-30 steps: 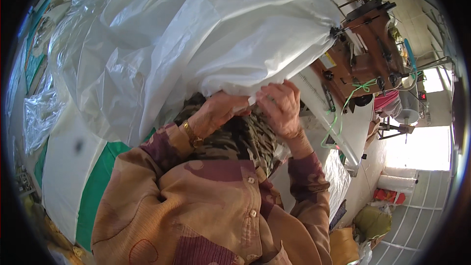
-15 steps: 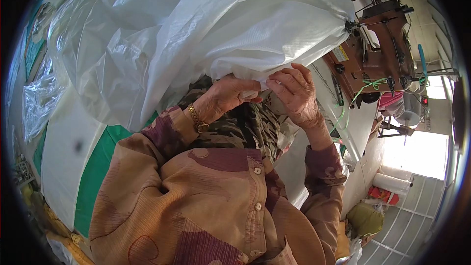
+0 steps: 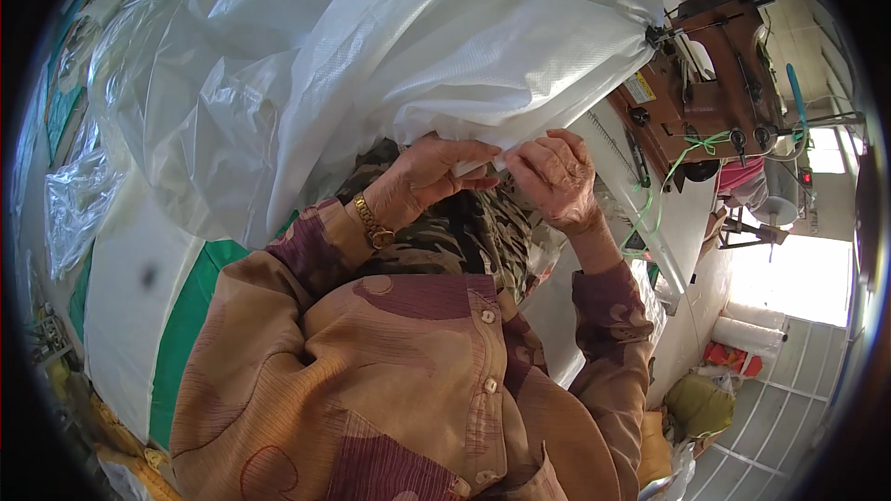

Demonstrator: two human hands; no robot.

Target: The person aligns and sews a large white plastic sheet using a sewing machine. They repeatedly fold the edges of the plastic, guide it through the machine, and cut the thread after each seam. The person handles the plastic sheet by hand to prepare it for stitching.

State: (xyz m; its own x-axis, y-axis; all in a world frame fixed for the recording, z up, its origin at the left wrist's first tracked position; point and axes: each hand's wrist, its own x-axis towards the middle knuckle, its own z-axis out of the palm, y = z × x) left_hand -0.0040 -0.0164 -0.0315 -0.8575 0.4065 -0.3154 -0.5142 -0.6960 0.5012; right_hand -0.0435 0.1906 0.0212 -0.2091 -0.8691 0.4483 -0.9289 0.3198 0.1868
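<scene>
One large white plastic sheet (image 3: 371, 83) is lying bunched beyond the camouflage-trousered lap (image 3: 455, 237), its top running out of view, while one brown machine (image 3: 701, 97) is standing at its right. Two hands are meeting at the sheet's near edge: the left hand (image 3: 427, 178), thumb uppermost, is pinching it; the right hand (image 3: 557, 176), fingers curled and tips partly hidden, is gripping just beside.

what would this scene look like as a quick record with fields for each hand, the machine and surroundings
left hand: pinches an edge of the white sheeting
right hand: fingers curled at the same edge, close to the left hand
white sheeting: loosely folded, filling the upper middle
gold watch: on the left wrist
brown machine: at right, green cord by it
lower right: white roll, olive bundle
</scene>
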